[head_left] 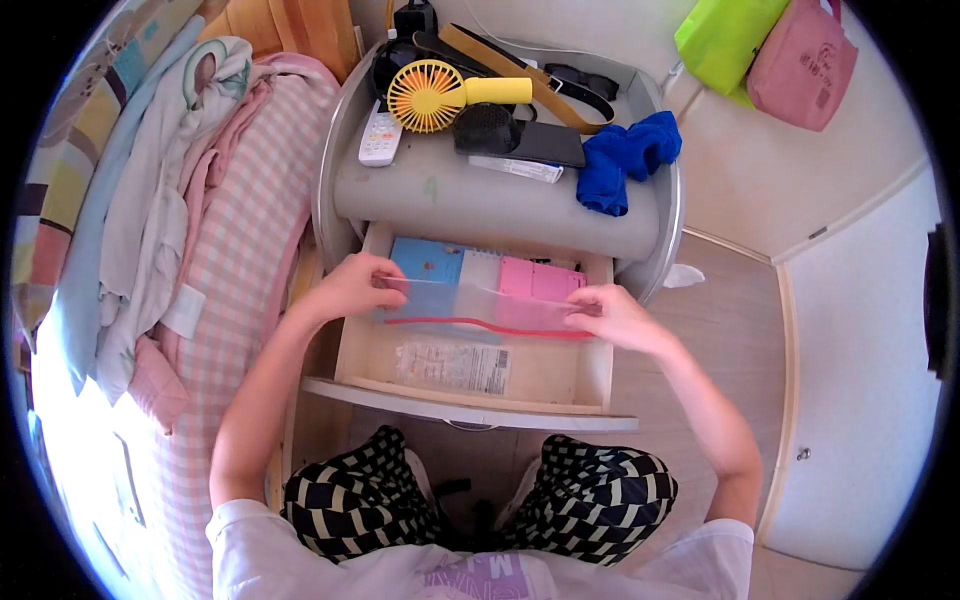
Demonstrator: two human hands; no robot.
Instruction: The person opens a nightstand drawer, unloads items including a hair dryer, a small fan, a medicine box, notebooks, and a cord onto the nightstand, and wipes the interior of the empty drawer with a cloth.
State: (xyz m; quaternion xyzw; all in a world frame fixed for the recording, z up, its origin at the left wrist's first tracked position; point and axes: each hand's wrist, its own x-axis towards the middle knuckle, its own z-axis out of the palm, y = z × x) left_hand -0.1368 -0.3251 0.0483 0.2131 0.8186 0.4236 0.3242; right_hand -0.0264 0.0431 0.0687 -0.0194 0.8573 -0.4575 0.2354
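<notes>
A clear plastic pouch with a red strip (480, 306) is stretched out flat over the open drawer (560, 375). My left hand (358, 287) pinches its left end, with thumb and fingers brought together. At its right end the fingers of my right hand (618, 317) are closed on it too. Under and behind the pouch, inside the drawer, lie a blue booklet (425, 258), a spiral-bound white pad and a pink notebook (545, 276). Nearer the drawer front is a crinkled clear wrapper with a printed label (455, 367).
On the grey cabinet top (440, 200) sit a yellow handheld fan (428, 96), a white remote (380, 137), a brown belt (560, 92), a black wallet (550, 144) and blue cloth (628, 162). A bed with checked bedding (240, 270) borders the left. Bags (803, 65) hang at upper right.
</notes>
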